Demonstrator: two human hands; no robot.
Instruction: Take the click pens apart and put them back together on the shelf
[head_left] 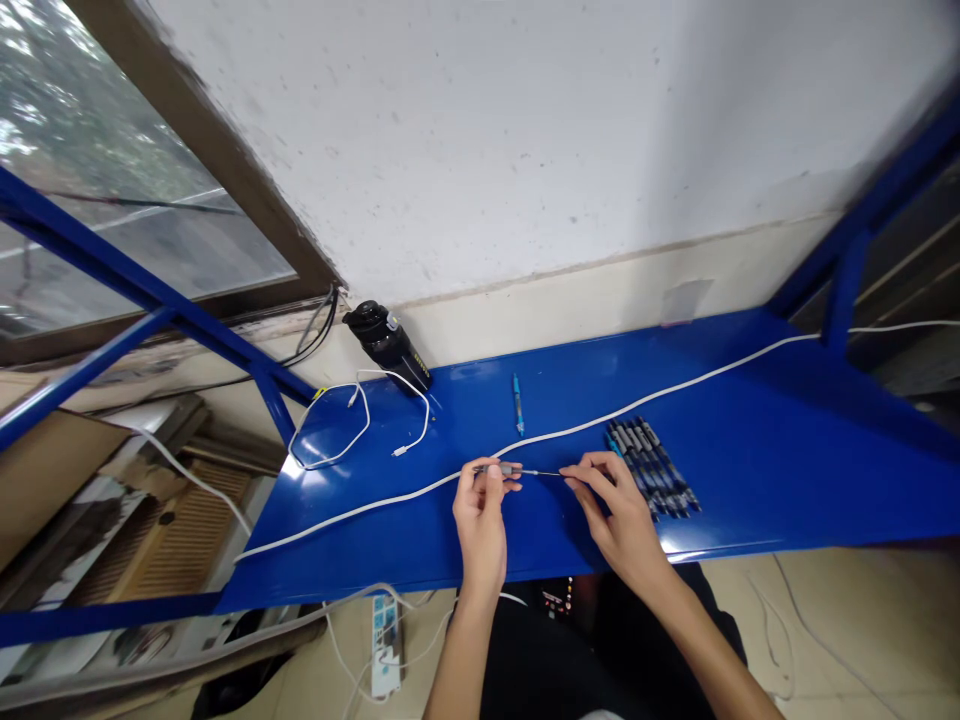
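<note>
From here I see my left hand (482, 515) pinching a gray pen (508, 469), my right hand (611, 510) gripping the thin rod (551, 473) between both hands; dark pens (655, 462) lie just beside the right hand.

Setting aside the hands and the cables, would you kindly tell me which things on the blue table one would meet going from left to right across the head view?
Black bottle → lone blue pen → row of pens lying side by side.
</note>
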